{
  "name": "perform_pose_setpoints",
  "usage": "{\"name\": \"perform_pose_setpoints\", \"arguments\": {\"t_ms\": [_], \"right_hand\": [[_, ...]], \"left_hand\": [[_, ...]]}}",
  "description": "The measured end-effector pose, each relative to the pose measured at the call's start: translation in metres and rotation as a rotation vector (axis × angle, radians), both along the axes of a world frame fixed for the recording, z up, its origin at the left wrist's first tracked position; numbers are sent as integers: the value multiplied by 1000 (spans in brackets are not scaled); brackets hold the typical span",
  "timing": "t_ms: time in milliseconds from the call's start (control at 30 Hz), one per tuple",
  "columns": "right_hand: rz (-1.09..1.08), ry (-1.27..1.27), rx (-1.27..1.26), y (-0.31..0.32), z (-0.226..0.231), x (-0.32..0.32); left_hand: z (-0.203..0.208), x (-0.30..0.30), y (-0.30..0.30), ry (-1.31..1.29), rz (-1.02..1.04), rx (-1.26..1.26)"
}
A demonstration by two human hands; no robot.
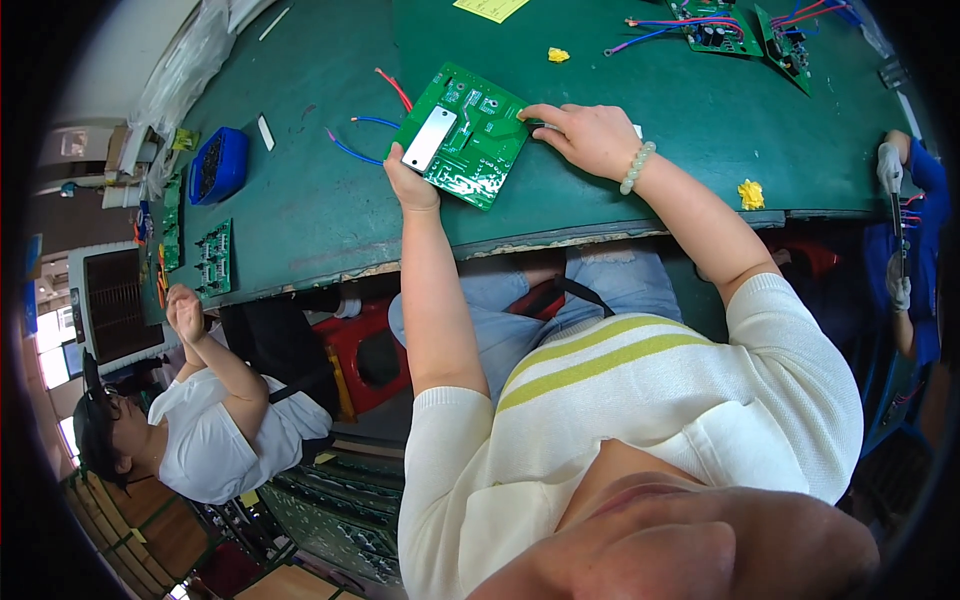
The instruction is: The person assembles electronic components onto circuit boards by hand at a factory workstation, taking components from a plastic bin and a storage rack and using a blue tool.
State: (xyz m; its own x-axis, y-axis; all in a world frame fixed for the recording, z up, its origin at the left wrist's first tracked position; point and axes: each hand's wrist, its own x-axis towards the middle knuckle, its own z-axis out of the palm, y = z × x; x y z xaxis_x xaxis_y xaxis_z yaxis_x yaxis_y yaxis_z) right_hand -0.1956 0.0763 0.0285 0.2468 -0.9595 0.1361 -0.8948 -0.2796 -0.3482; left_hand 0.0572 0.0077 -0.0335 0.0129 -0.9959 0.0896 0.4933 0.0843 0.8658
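My left hand [412,182] is closed on the lower left edge of a green circuit board [478,140], which is tilted up off the table. A pale metal plate [432,139] with holes is fixed to the board's facing side. Red wires [395,88] and blue wires [357,150] stick out from behind its left edge. With its index finger, my right hand [590,138] touches the board's upper right corner. A slim tool with a dark tip [538,125] seems to be in that hand, mostly hidden by it; a white end [638,131] shows near the wrist.
Wired circuit boards [715,35] lie at the far right of the green table [330,215]. Yellow crumpled bits [750,194] and a yellow paper [490,8] lie about. Leftward are a blue bin [232,165], another board [214,258] and a seated person [220,420]. A gloved co-worker [925,215] works at right.
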Motion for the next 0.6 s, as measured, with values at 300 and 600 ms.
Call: {"name": "perform_pose_setpoints", "arguments": {"t_ms": [300, 600], "right_hand": [[-39, 21, -76, -1, -7, 4], [-175, -237, -123, -9, -3, 4]], "left_hand": [[3, -1, -1, -29, 15, 26], [-3, 1, 0, -82, 6, 24]]}}
